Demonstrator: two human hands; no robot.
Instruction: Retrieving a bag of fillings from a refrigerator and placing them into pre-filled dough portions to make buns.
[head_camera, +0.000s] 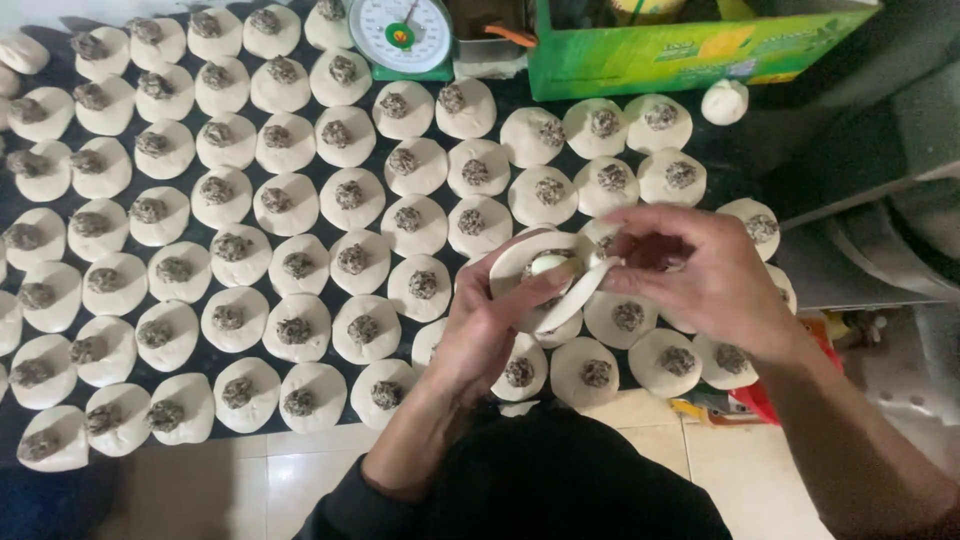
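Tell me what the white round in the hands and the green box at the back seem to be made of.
White round: soft raw dough, matte; it bends over the left hand under the right hand. Green box: likely printed cardboard, slightly glossy, flat folded edges.

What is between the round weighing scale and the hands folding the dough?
Rows of flat dough rounds topped with dark filling, seen from the head camera.

Matt, floury dough rounds (350, 200), crumbly dark filling (293, 330) — glossy cardboard box (690, 50), seemingly.
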